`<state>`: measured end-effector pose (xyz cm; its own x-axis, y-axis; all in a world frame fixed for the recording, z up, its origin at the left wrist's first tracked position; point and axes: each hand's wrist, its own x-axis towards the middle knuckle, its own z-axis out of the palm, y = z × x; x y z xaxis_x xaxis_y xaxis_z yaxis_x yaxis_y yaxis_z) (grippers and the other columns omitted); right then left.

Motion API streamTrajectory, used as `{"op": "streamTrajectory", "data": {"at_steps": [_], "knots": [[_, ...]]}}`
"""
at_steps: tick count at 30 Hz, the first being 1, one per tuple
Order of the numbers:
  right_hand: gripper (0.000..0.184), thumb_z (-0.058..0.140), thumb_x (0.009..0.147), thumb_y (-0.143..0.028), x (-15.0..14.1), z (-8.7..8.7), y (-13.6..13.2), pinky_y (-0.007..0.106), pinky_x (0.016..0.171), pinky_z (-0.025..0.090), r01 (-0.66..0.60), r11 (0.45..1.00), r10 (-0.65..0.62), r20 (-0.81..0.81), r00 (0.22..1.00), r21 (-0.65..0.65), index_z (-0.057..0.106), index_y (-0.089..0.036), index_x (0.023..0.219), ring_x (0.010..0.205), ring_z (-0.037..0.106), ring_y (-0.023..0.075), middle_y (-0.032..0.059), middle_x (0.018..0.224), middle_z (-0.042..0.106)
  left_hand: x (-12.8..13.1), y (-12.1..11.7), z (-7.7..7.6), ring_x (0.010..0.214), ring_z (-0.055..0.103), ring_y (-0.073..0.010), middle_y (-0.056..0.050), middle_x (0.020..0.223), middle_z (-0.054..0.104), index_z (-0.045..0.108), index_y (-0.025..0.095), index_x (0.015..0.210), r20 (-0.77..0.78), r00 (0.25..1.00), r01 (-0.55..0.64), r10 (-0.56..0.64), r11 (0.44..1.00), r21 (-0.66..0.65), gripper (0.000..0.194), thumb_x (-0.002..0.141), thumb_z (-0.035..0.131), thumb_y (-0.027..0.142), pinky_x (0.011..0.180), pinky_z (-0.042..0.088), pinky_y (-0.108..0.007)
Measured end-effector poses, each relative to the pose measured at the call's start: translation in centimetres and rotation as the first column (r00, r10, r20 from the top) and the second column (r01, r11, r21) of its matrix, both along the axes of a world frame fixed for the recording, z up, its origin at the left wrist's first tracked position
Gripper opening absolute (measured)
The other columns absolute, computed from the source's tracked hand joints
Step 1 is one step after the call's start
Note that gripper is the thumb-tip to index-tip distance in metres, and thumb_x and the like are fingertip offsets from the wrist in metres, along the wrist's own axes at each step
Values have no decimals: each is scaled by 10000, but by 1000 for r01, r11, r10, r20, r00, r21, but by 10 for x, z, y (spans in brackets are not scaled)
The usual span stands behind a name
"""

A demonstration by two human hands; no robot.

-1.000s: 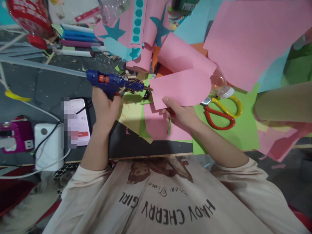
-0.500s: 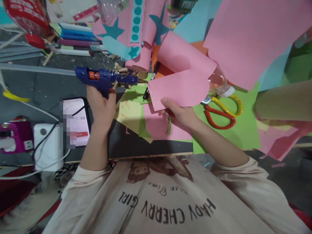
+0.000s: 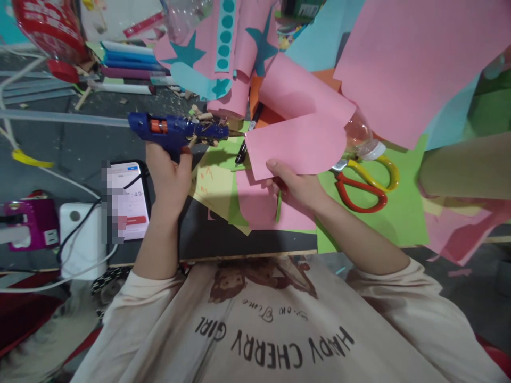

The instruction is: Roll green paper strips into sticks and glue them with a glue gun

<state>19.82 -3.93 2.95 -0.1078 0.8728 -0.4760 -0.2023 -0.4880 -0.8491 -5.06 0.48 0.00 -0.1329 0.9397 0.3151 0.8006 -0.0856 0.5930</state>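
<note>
One cut, round-ended pink paper piece point(image 3: 307, 141), seemingly unattached, is pinched in my right hand point(image 3: 294, 183); left hand point(image 3: 167, 173) grips blue plastic glue gun point(image 3: 174, 131).

This looks like a craft workspace, judging by the cluttered table point(image 3: 247, 244), coloured paper sheets point(image 3: 403, 64), marker pens point(image 3: 131, 57), scissors point(image 3: 359, 188) and blue glue gun point(image 3: 175, 129).

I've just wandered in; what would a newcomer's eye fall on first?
The dark blue plastic glue gun in the person's left hand, left of centre, its tip at or near the edge of the round-ended pink paper piece in the right hand. Next, the red-and-yellow-handled scissors over bright green paper on the right, and the dark teal stars on pink paper at the top.
</note>
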Motion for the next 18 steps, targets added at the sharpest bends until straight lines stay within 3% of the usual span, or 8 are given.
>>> {"op": "streamTrajectory", "data": {"at_steps": [7, 12, 18], "knots": [[518, 786, 651, -624, -1, 7, 3, 231, 488, 482, -12, 1000, 12, 36, 999, 8, 557, -190, 485, 421, 495, 70, -36, 416, 520, -3, 1, -4, 1116, 602, -265, -75, 1095, 635, 508, 240, 1015, -33, 999, 34, -36, 997, -63, 282, 746, 587, 218, 1074, 446, -449], [523, 762, 682, -633, 0, 5, 3, 238, 476, 468, -27, 999, 26, 35, 999, 25, 557, -192, 490, 426, 499, 77, -23, 434, 528, 2, -3, 5, 1232, 559, -269, -72, 1110, 640, 515, 262, 1008, -45, 998, 34, -37, 996, -82, 197, 815, 554, 249, 1064, 449, -431], [518, 740, 720, -617, 0, 5, 3, 248, 493, 459, -44, 999, 43, 66, 997, 20, 560, -191, 487, 445, 513, 86, -15, 439, 533, 5, -4, 9, 1149, 597, -302, -92, 1084, 645, 511, 262, 979, -28, 999, 43, -47, 993, -114, 195, 791, 562, 263, 1010, 462, -472]]}}
